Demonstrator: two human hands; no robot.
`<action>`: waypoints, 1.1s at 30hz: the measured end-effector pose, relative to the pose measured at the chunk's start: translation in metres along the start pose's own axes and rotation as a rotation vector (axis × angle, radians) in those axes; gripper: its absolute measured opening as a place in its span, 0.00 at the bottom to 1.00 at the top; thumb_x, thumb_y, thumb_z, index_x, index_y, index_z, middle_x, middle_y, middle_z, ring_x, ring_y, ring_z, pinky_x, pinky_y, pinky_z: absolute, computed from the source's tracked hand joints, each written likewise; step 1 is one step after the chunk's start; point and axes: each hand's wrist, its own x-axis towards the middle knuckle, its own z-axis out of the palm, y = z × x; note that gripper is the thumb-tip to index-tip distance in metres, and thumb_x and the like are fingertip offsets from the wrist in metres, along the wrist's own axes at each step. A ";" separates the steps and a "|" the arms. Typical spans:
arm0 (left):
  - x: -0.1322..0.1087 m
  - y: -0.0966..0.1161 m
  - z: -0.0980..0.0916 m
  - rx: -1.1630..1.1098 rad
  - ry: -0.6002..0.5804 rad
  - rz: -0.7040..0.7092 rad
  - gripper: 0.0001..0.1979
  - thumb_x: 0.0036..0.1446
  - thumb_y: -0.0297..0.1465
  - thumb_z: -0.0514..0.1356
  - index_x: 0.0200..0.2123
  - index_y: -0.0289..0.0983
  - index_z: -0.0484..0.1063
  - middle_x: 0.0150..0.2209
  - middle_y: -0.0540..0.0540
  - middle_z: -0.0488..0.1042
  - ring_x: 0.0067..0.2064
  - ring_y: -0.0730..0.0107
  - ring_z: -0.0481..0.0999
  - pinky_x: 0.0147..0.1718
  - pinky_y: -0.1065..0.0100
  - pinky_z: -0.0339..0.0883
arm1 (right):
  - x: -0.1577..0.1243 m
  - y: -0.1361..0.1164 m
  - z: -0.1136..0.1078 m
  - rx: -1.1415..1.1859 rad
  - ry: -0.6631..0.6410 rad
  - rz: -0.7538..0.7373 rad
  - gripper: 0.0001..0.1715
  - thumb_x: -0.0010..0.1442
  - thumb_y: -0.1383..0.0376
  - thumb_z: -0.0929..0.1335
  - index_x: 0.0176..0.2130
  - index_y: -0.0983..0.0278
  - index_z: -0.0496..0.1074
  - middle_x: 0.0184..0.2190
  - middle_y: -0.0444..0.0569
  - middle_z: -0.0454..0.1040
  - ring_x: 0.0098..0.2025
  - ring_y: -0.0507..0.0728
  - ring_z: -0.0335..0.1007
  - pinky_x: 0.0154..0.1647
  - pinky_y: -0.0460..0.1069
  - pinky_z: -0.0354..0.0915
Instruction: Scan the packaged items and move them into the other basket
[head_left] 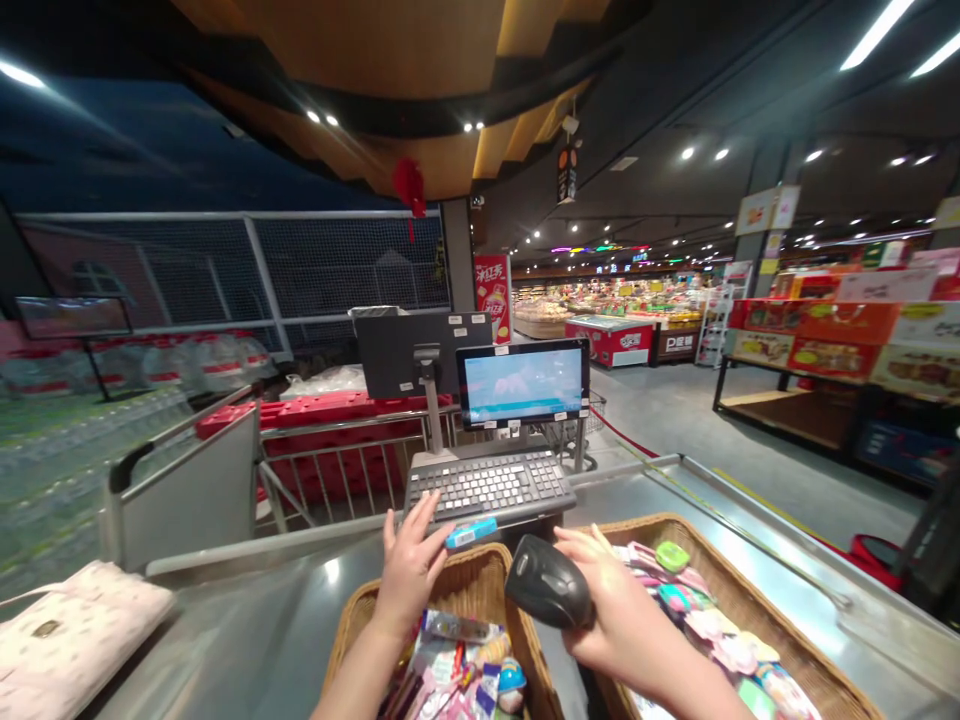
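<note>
The two hands work apart here, one on each side of the near edge of the keyboard (487, 485). Over on the right, the right hand (611, 600) is wrapped firmly round a black handheld barcode scanner (551, 585), its rounded head pointing left, above the gap between two wicker baskets. Across to the left hand (409, 575): fingers spread toward the left end of the keyboard, thumb right up at the end of a small blue pack (472, 532) with a white label facing up; whether it is pinched or merely touched, I can't tell. That pack sits between the keyboard and the far rim of the left wicker basket (469, 590), which is loaded with small wrapped goods (461, 665). In the right wicker basket (739, 575), a colourful jumble of small items (712, 630), pink, green and white among them. All this on the shiny metal desk (262, 600), a pale pink bag (82, 640) at its left end. Behind the keyboard, a lit screen (523, 385) overlaps a dark monitor (397, 350) showing its back.
</note>
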 end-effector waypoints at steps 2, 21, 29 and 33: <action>-0.008 -0.001 -0.001 -0.006 -0.018 -0.008 0.17 0.62 0.25 0.56 0.49 0.47 0.77 0.66 0.40 0.63 0.66 0.50 0.64 0.63 0.30 0.44 | 0.001 -0.002 0.004 0.001 -0.010 0.003 0.28 0.40 0.71 0.67 0.43 0.58 0.78 0.50 0.53 0.77 0.65 0.70 0.60 0.69 0.71 0.43; -0.071 -0.002 0.028 -0.121 -0.326 0.025 0.14 0.58 0.25 0.61 0.45 0.46 0.78 0.66 0.41 0.64 0.66 0.50 0.63 0.63 0.30 0.42 | 0.012 -0.007 0.042 -0.009 -0.047 0.008 0.28 0.44 0.70 0.69 0.47 0.60 0.77 0.51 0.55 0.77 0.62 0.69 0.65 0.70 0.70 0.44; -0.083 0.000 0.038 -0.199 -0.467 0.005 0.09 0.58 0.28 0.63 0.41 0.46 0.79 0.63 0.41 0.69 0.66 0.50 0.64 0.64 0.29 0.36 | 0.015 -0.003 0.048 -0.020 -0.081 0.028 0.23 0.43 0.70 0.69 0.42 0.61 0.78 0.49 0.55 0.78 0.62 0.70 0.65 0.69 0.71 0.44; -0.089 0.003 0.043 -0.197 -0.556 0.006 0.06 0.55 0.29 0.64 0.36 0.44 0.80 0.60 0.42 0.73 0.65 0.50 0.65 0.65 0.30 0.37 | 0.015 0.000 0.045 -0.002 -0.057 0.031 0.22 0.43 0.69 0.69 0.41 0.61 0.78 0.48 0.55 0.78 0.61 0.70 0.66 0.69 0.70 0.45</action>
